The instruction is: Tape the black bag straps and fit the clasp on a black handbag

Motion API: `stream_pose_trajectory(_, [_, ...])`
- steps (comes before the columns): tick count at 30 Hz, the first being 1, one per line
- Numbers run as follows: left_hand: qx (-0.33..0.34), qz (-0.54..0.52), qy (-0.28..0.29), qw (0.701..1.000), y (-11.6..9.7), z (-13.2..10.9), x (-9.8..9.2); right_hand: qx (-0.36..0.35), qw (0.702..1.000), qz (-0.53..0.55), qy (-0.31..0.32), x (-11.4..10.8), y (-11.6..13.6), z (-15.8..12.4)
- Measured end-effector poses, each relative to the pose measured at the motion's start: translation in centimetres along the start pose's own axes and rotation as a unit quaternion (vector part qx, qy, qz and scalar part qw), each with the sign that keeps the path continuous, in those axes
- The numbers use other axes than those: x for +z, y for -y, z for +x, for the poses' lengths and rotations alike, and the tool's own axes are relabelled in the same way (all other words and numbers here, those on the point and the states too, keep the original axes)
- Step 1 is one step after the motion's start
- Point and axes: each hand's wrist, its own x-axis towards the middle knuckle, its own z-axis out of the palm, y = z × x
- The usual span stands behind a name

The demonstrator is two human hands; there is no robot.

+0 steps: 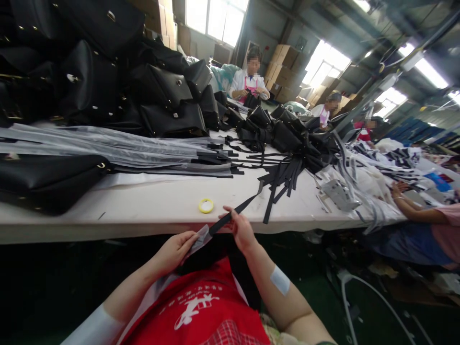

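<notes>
My left hand point(175, 250) is closed on the end of a clear plastic sleeve point(200, 238) just below the table's front edge. My right hand point(240, 229) pinches a long black strap point(241, 207) that runs up and right onto the white table point(158, 201) and enters the sleeve at its lower end. Both hands sit close together over my lap, above a red apron. A small yellow tape roll point(206, 206) lies on the table just beyond my hands.
Black handbags point(108, 86) are stacked high at the left and back. Clear sleeves point(108, 143) and loose black straps point(283, 175) cover the middle. A co-worker's arm point(413, 208) rests at the right edge; other people work at the far end.
</notes>
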Motion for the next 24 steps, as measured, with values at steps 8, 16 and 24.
stream_pose_trajectory(8, [0.006,-0.043,-0.021,0.999,-2.2,1.2,0.9,0.006,0.996,-0.060,0.063,1.9,0.1,0.3])
stream_pose_trajectory(16, [0.063,-0.014,-0.026,0.998,-4.3,2.2,0.7,-0.056,0.998,0.027,-0.016,0.4,6.3,2.8])
stream_pose_trajectory(24, [0.117,-0.015,-0.048,0.992,-7.0,3.4,-0.1,-0.108,0.992,-0.061,0.026,2.4,9.3,3.3])
